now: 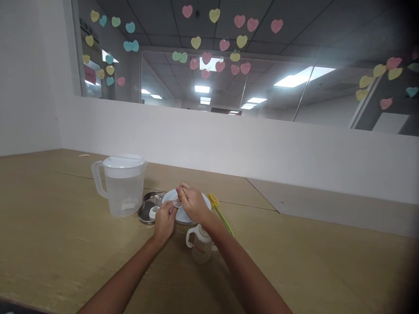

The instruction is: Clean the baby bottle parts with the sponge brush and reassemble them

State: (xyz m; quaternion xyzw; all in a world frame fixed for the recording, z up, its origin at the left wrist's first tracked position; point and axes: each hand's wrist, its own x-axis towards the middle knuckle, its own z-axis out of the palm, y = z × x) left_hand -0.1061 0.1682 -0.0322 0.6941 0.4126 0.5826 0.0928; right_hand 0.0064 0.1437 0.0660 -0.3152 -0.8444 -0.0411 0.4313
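Above the white plate (203, 203), both hands meet on a small clear bottle nipple (177, 202), its round rim facing me. My left hand (164, 222) pinches the nipple's lower side between thumb and fingers. From above and to the right, my right hand (191, 204) is closed on it, hiding part of the nipple. Below my right wrist a baby bottle (201, 249) with a white handle stands upright without a cap, partly covered by the forearm. Left of the hands, a kidney-shaped metal tray (142, 213) holds a white screw ring (152, 213) and a clear dome cap (160, 199).
A large translucent pitcher (125, 194) with a lid stands left of the tray, its handle pointing left. A yellow sponge brush (213, 199) with a green handle lies right of the plate. The wooden table (310, 266) ends at a white wall (196, 139) below a window.
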